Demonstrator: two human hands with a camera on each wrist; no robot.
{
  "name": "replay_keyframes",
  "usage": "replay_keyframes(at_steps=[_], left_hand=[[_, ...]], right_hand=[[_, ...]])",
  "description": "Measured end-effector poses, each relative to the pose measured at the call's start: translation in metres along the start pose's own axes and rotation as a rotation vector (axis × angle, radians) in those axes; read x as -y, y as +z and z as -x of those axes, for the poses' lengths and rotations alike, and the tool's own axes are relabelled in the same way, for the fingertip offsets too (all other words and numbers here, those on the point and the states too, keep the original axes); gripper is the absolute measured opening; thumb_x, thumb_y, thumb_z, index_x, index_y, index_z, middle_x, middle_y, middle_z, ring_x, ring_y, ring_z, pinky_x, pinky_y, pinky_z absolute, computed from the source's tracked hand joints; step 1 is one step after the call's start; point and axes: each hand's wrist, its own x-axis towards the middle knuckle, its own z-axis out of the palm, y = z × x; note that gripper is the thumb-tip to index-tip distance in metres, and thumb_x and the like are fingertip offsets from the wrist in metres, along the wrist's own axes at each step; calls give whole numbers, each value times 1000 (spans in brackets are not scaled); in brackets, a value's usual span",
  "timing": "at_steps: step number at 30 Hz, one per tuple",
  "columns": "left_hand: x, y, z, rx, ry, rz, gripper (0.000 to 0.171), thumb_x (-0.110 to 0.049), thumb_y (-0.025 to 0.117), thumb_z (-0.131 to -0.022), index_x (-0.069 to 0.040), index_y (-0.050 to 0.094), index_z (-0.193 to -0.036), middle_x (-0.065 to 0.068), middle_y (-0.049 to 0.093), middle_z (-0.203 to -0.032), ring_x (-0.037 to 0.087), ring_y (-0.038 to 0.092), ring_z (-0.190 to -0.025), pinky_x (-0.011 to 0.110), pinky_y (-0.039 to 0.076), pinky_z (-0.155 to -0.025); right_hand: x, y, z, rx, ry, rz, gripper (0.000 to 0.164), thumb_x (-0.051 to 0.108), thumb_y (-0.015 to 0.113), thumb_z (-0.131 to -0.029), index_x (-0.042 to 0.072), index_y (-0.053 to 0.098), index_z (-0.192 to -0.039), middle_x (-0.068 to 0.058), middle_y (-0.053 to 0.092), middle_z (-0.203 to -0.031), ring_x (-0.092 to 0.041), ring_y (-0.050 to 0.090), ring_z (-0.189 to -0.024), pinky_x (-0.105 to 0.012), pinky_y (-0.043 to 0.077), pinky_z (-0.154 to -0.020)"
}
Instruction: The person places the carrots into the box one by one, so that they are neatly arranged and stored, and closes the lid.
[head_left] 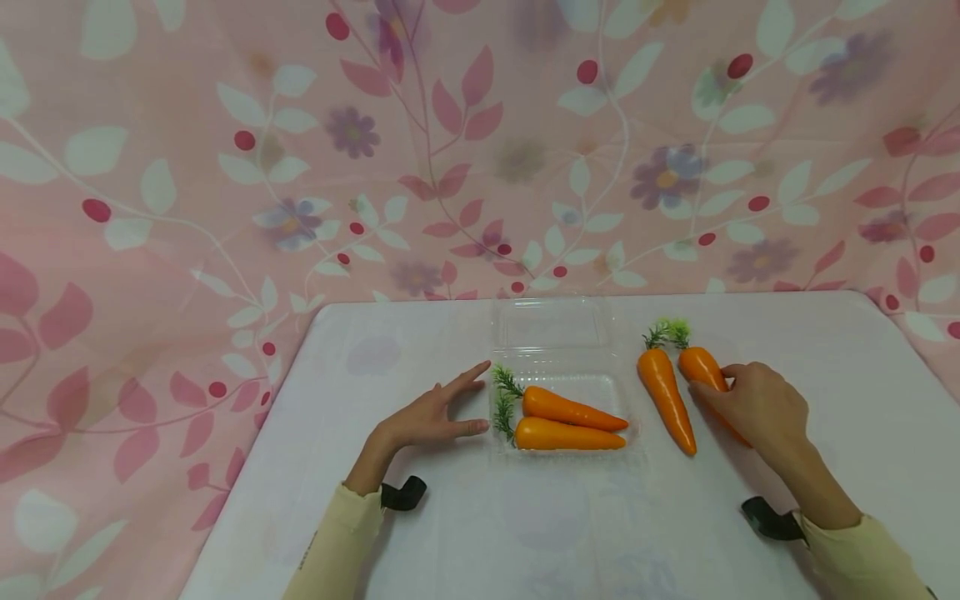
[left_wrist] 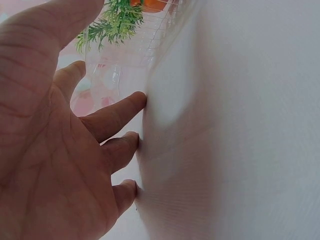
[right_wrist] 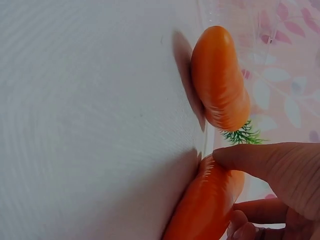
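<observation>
Pinching the outer artificial carrot, right of the clear clamshell box, in the grip of the right hand, lift squarely by the thick body, with left hand spread wide, perhaps touching the box's left edge.

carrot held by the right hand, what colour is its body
Bright orange; the carrot shows best in the right wrist view.
</observation>
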Motion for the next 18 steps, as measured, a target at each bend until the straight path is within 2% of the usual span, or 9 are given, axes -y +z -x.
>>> replay_keyframes(at_steps=[11,18], left_hand=[[1,1,0,-6,5,-4,90,-52,69,-89,-34,15,-159,-2,43,-152,15,25,-145,63,1,-114],[1,1,-1,-5,4,-6,90,-51,69,-89,-33,16,-159,-2,43,-151,15,25,-145,63,1,-114]], right_hand=[[-1,-1,1,9,17,9,67,52,69,-86,-12,67,-103,-20,60,-78,-24,51,-59,-32,42,-42],[-2,-3,3,2,28,1,65,52,69,-86,-11,67,-101,-13,56,-70,-22,49,-55,-32,41,-41]])
